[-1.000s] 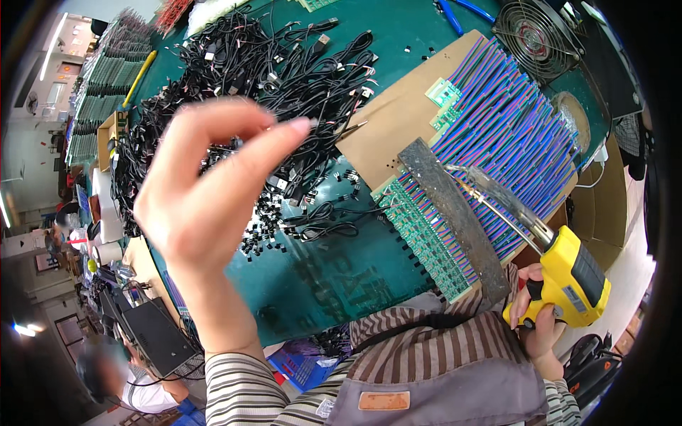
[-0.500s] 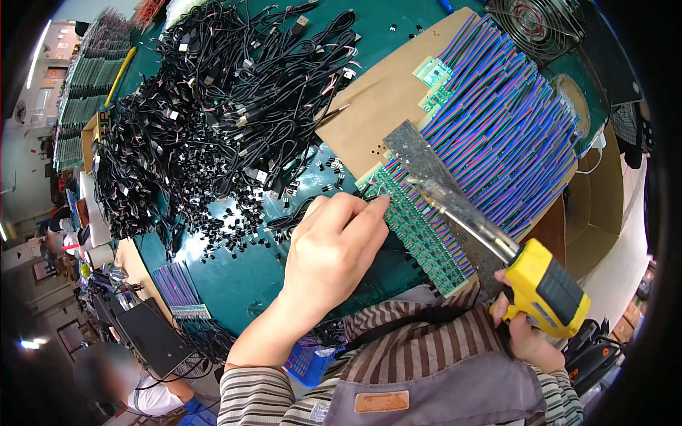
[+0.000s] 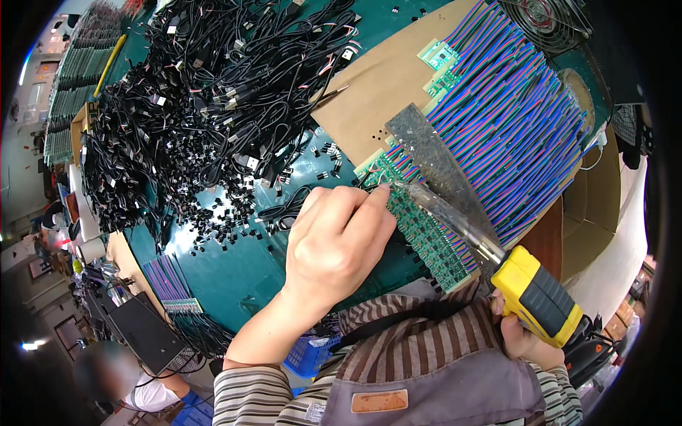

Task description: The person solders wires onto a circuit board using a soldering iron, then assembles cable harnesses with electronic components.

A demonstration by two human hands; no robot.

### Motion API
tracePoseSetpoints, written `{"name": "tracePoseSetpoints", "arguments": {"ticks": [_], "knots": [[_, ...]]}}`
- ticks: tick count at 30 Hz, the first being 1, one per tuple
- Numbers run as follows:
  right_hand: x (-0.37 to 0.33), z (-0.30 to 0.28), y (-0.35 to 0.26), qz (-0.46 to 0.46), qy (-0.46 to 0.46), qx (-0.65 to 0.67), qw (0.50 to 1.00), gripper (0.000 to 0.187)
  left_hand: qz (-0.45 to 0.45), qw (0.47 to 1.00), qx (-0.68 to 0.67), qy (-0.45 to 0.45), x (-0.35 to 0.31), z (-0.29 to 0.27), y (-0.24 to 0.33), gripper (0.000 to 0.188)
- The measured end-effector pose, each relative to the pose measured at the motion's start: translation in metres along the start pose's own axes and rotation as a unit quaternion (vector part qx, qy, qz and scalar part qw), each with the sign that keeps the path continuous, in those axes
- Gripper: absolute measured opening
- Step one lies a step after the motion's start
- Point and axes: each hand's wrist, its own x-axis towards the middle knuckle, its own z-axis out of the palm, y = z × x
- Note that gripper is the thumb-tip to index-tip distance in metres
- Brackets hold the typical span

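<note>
My right hand [image 3: 524, 339] grips a yellow and black glue gun [image 3: 534, 294] whose clear nozzle [image 3: 440, 211] points at the near end of a row of small green circuit boards [image 3: 426, 234]. My left hand [image 3: 335, 241] rests beside that row, fingers pinched on a thin wire at the nozzle tip. Striped purple, blue and green ribbon wires [image 3: 508, 124] run off the boards over a brown cardboard sheet [image 3: 380, 82]. A grey metal bar [image 3: 437, 167] lies across the wires.
A big heap of black cables [image 3: 206, 92] covers the green table [image 3: 227, 266] at the left, with small black parts scattered near it. A fan [image 3: 550, 21] sits at the far right. Another bundle of ribbon wires [image 3: 170, 280] lies near the table's edge. A person sits at the lower left.
My left hand came down from in front of the camera to the circuit board row and pinched the wire. The glue gun nozzle moved closer to the same spot.
</note>
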Motion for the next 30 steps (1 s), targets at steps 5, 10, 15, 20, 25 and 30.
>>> {"name": "tracePoseSetpoints", "arguments": {"ticks": [5, 10, 15, 20, 25, 30], "knots": [[0.004, -0.004, -0.007, -0.024, -0.035, -0.043, 0.998, 0.033, 0.004, 1.000, 0.009, 0.002, 0.000, 0.000, 0.000, 0.025], [0.001, -0.008, 0.016, -0.107, -0.025, -0.065, 0.992, 0.032, 0.013, 1.000, 0.018, 0.004, 0.000, 0.001, 0.001, 0.025], [-0.013, 0.015, 0.002, 0.055, 0.060, 0.116, 0.990, 0.088, 0.021, 1.000, 0.018, 0.001, 0.002, 0.001, 0.000, 0.023], [-0.006, 0.004, -0.013, 0.046, -0.004, 0.083, 0.995, 0.088, 0.003, 0.999, 0.023, -0.035, 0.008, -0.009, 0.000, 0.024], [-0.008, -0.002, -0.017, 0.073, -0.020, 0.056, 0.996, 0.087, 0.044, 0.992, 0.000, -0.117, 0.017, -0.019, -0.010, 0.019], [-0.006, -0.013, -0.012, 0.061, -0.113, -0.031, 0.991, 0.085, 0.018, 0.989, -0.024, -0.146, 0.025, -0.017, -0.015, 0.014]]}}
